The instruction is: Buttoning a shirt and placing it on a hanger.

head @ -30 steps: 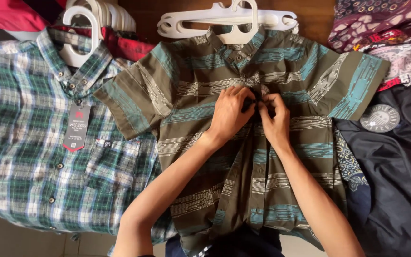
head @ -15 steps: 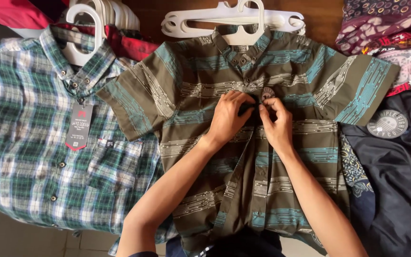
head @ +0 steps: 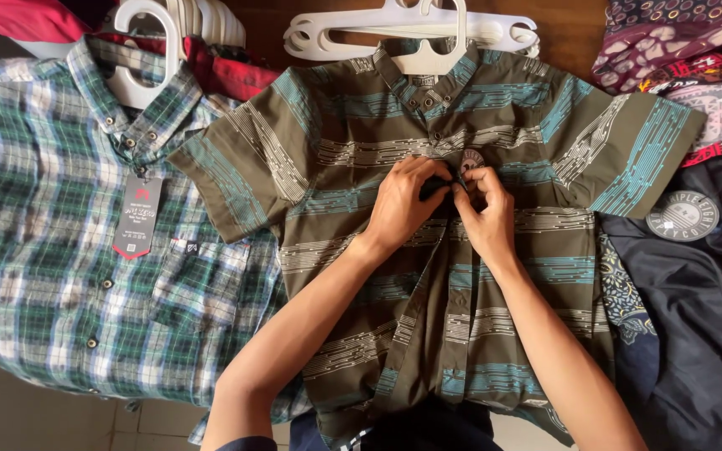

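Fingers of the left hand (head: 401, 205) and right hand (head: 486, 215) are pinched on the striped shirt (head: 428, 276) placket, its button hidden. Two white hangers (head: 415, 29) are seen at twelve o'clock.

One head-worn camera looks almost straight down, fairly close, over a striped shirt (head: 461, 250) filling mid-frame.
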